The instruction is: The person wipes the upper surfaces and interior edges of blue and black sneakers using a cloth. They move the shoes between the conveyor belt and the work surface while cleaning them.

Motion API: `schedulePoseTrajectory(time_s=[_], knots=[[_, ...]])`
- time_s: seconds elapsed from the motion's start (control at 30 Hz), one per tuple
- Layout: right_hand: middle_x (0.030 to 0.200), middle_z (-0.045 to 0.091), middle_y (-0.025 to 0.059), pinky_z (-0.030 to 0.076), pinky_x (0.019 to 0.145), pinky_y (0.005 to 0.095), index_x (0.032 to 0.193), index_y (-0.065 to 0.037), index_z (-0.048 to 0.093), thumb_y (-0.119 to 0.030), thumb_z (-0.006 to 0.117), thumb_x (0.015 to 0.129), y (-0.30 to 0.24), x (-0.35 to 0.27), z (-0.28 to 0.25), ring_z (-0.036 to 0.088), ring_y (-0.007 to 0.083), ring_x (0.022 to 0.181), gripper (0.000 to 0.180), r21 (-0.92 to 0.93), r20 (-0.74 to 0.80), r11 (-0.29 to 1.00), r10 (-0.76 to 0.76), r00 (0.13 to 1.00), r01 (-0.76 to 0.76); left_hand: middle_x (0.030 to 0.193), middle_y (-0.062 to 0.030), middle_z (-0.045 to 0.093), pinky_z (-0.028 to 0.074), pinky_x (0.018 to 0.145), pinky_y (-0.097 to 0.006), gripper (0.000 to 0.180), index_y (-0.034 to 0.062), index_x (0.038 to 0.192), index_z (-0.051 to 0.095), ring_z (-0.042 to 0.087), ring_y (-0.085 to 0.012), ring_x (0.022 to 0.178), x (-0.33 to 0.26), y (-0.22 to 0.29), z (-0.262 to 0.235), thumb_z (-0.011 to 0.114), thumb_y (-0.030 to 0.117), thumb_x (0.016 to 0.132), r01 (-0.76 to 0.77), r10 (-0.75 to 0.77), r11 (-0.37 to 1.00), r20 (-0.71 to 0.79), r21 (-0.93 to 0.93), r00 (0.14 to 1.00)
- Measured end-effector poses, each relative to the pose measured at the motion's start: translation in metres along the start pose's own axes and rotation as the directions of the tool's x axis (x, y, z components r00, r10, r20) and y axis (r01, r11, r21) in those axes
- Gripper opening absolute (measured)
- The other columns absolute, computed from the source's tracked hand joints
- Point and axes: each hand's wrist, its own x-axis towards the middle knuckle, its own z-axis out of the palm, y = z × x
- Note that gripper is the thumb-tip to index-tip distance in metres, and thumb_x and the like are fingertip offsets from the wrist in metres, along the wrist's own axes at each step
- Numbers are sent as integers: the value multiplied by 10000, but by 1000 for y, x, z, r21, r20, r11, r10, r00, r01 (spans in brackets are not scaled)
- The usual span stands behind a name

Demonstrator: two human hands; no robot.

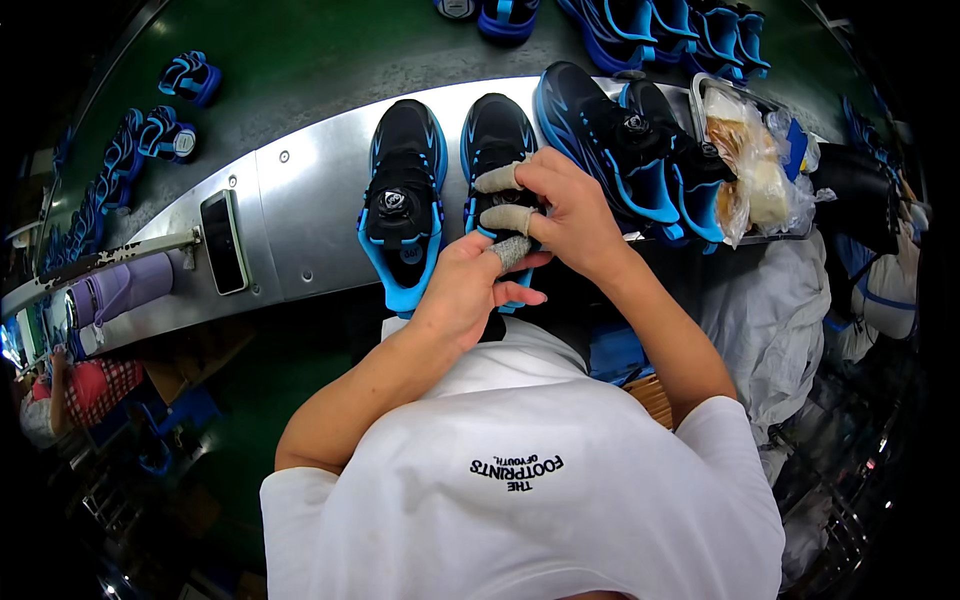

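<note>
White T-shirt (520, 520) foremost, left hand (463, 288) and right hand (575, 208), half-curled, grip unclear, bend over a black-and-blue sneaker (497, 122) on the counter (318, 190), seemingly mid-work, its neighbour (405, 140) untouched with dial (393, 202) fitted, remaining steps uncertain.

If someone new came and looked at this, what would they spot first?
Probably the two hands in the middle: the right hand, with beige covers on two fingers, meets the left hand at the back part of a black-and-blue shoe. A matching shoe rests just left of it on a shiny metal ledge. Farther left, a dark-screened phone lies on that ledge.
</note>
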Motion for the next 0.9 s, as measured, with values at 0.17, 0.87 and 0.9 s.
schedulePoseTrajectory(time_s=[0.17,0.87,0.9], knots=[[868,590,4,429,698,230,1247,-139,663,-67,705,751,-1,10,-8,464,103,741,504,290,158,950,69,985,-113,1193,-154,616,610,660,-309,297,-30,1231,531,624,-253,1133,3,5,-1,441,49,958,3,-1,999,-28,50,1000],[1059,638,73,448,814,294,1315,-111,590,-244,756,810,5,16,-7,546,147,886,548,113,-126,989,114,985,-100,1068,-125,680,493,448,-228,324,-8,1246,605,686,-160,715,-37,39,-16,545,170,982,-23,-45,885,134,466,990],[1088,640,85,449,825,292,1329,-106,576,-259,743,834,12,18,-10,546,147,889,545,58,-153,994,99,983,-91,1072,-103,668,518,565,-242,279,8,1201,635,672,-166,790,-46,58,-16,575,131,958,-100,52,805,99,585,994]])
